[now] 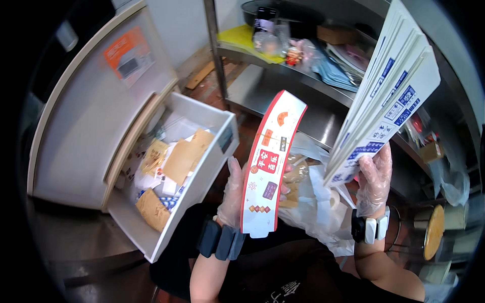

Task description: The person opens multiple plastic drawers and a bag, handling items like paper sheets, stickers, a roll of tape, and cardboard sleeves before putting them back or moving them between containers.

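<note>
In a clear plastic glove, my left hand [233, 193] grips a bundle of long printed card strips [271, 166], white with red edges and bearing writing. A thin band crosses the bundle's upper half. My right hand [373, 180], gloved the same way, holds a thick stack of flat white cardboard pieces [386, 102] with blue printing. The stack is tilted, its far end up and to the right. Left of my left hand, a plastic drawer [227, 121] stands pulled out, with brown paper packets [187, 155] and other loose papers in it.
A metal shelf rack [322, 121] stands ahead, with a small red figurine [293, 57] and blue folded sheets [337, 74] on it. Below my hands lies a plastic bag [326, 212] with packaging around it. A round wooden stool seat [434, 232] is at the right.
</note>
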Tool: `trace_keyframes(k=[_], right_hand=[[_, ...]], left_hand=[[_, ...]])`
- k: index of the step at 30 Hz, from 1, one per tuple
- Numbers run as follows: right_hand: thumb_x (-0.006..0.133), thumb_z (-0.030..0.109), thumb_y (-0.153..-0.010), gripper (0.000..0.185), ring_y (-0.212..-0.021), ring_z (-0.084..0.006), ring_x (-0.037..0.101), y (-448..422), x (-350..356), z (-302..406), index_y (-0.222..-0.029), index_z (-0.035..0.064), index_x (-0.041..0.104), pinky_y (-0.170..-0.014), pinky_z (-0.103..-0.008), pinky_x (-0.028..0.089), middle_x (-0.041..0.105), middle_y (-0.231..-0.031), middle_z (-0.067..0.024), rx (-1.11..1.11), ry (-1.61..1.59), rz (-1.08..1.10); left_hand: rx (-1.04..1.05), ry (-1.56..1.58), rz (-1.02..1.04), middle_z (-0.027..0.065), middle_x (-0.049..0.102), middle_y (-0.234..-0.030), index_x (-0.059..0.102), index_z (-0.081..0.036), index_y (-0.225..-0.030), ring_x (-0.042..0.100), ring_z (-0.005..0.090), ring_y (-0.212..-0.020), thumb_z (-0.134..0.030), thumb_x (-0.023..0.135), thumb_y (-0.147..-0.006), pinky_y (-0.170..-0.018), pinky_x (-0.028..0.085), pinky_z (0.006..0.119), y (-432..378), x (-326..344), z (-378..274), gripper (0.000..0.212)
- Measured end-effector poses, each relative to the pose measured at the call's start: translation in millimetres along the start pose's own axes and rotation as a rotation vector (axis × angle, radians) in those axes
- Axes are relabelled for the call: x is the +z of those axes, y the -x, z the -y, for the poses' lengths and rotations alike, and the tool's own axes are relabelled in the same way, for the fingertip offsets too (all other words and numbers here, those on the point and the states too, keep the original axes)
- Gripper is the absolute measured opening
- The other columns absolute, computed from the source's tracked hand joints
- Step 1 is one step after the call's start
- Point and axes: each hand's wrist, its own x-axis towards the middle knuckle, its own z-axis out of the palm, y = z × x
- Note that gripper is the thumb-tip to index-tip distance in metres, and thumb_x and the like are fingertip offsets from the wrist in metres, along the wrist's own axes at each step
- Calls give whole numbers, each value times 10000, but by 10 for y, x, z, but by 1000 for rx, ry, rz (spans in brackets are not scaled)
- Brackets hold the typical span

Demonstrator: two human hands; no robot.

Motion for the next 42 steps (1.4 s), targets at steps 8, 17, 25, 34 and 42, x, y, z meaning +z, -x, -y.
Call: trace_keyframes(k=[8,17,25,34,42], right_hand=[[441,332,-865,359,-312,-127,364,121,344,-312,-693,21,491,-271,-226,279,425,-467,-67,454,-274,29],[546,160,-790,128,-454,-197,552,226,338,-604,-862,64,591,-443,-299,430,552,-547,-53,-378,698,649],[717,400,-700,605,-364,-161,508,532,889,-391,-1175,111,479,-350,-279,375,449,-414,19,-361,778,1048],[772,343,-657,530,-430,-166,574,534,1022,-467,-958,75,428,-406,-249,411,555,-503,-10,-413,836,993],[775,301,-647,551,-449,-173,592,497,1000,-400,-982,66,407,-415,-258,440,570,-525,-33,-411,873,1011]], left_hand=[[464,-90,-191,141,446,-1202,242,-54,-1319,535,266,-1042,-436,503,-869,-848,493,423,367,-141,-361,645],[422,305,-75,160,450,-1236,300,-53,-1330,568,217,-930,-504,375,-896,-731,533,332,424,-205,-410,630],[293,172,-21,213,435,-1255,279,-70,-1350,605,205,-875,-498,351,-902,-605,553,261,454,-201,-361,624],[201,112,-114,168,470,-1188,266,-62,-1346,566,189,-905,-485,322,-917,-740,531,312,422,-156,-296,605],[196,2,-121,163,491,-1166,291,-55,-1324,570,191,-914,-443,300,-936,-772,516,318,424,-205,-266,549]])
